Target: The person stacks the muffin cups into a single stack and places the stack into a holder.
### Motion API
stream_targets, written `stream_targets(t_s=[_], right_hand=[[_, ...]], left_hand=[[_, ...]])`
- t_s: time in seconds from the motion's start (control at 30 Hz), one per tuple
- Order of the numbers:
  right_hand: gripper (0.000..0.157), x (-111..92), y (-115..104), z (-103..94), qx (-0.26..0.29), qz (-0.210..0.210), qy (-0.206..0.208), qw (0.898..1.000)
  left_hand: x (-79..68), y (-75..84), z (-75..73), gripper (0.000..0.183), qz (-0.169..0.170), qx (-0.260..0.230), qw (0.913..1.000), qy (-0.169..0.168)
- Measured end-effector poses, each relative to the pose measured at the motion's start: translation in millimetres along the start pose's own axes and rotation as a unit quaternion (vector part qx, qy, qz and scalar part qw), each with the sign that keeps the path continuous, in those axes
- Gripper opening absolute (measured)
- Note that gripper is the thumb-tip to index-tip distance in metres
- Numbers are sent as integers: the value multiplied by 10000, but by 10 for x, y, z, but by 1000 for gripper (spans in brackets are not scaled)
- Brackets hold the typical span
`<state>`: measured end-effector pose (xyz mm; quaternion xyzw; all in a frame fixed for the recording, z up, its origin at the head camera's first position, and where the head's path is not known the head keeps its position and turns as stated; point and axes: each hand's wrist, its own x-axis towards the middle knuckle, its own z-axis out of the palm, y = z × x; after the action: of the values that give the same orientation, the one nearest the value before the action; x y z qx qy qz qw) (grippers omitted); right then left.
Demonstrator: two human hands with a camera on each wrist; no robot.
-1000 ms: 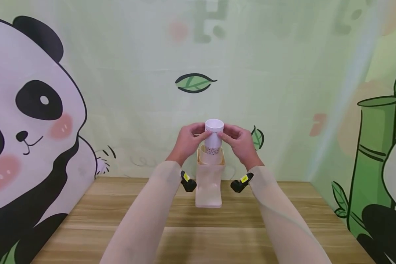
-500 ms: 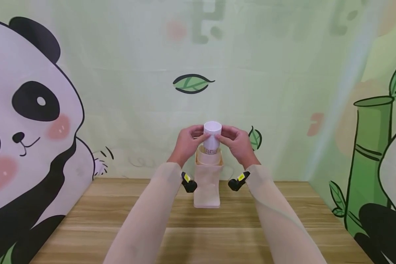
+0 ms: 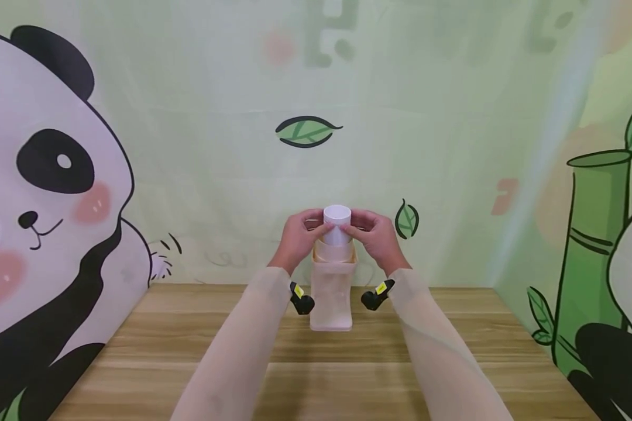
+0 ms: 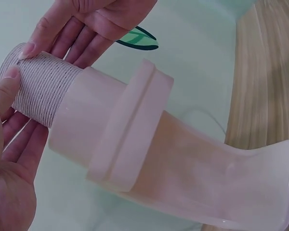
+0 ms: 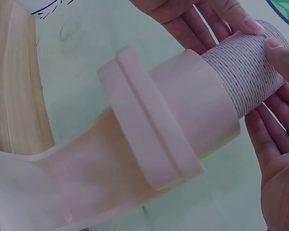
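A white stack of nested paper cups stands upright in the round tube of a pale pink cup dispenser. Close-set rims ring the stack in the left wrist view; its lower part is hidden inside the tube. My left hand grips the stack from the left, thumb in front and fingers behind. From the other side my right hand holds it the same way, the two thumb tips close together on the rims. Both hands are just above the tube's mouth.
The dispenser stands on a wood-grain table, near its back edge. Behind it hangs a pale green cloth printed with pandas, leaves and bamboo. Small black wrist cameras sit below both hands.
Both hands have moved down with the stack of paper cups, which sits deeper in the tube. The brown-patterned band low on the stack has gone out of sight inside it.
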<state>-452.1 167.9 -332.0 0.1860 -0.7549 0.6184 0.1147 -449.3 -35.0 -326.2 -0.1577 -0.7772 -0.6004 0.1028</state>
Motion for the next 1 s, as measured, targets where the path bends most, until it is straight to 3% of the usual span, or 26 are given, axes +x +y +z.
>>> stream_targets(t_s=[0.17, 0.5, 1.0], right_hand=[[52, -27, 10, 20, 73, 127, 25, 9999], [54, -13, 73, 71, 47, 85, 77, 9999], [53, -71, 143, 86, -46, 237, 106, 9997]], left_hand=[[-28, -7, 6, 48, -59, 76, 10000, -26], [8, -72, 20, 45, 202, 90, 9998, 21], [-22, -104, 56, 44, 112, 517, 9986, -18]])
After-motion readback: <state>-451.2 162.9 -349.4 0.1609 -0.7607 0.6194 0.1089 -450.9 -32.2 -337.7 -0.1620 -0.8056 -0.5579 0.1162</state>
